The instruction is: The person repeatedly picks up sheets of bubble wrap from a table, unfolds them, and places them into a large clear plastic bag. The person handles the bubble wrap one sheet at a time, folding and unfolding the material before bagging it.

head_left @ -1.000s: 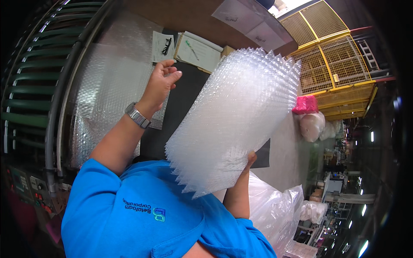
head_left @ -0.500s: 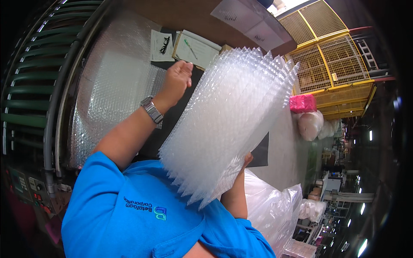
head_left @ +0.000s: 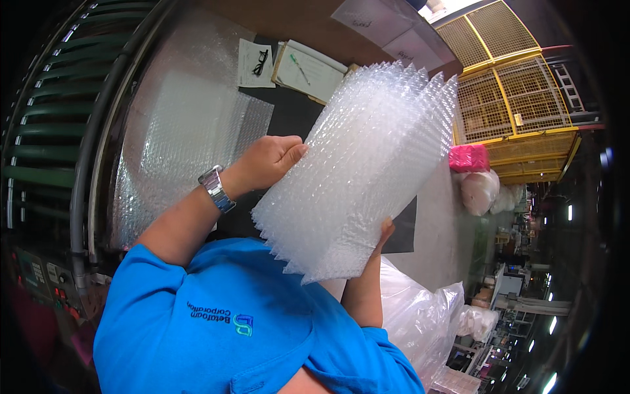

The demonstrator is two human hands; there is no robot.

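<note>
A thick fanned stack of clear bubble wrap sheets is held up tilted in front of my chest, its jagged corners showing at the top and bottom. My left hand, with a metal watch on the wrist, is closed with thumb and fingers at the stack's left edge. The exact pinch there is partly hidden. On the lower right side, my right hand grips the stack; most of its fingers are behind the sheets.
More bubble wrap lies on the table to the left, beside a roller conveyor. Behind the stack are a clipboard with a pen and eyeglasses on paper. A large plastic bag stands at right, near yellow mesh fencing.
My left hand has come down from above the table to the stack's left edge. The stack's lower end has risen slightly, with my right hand still on it.
</note>
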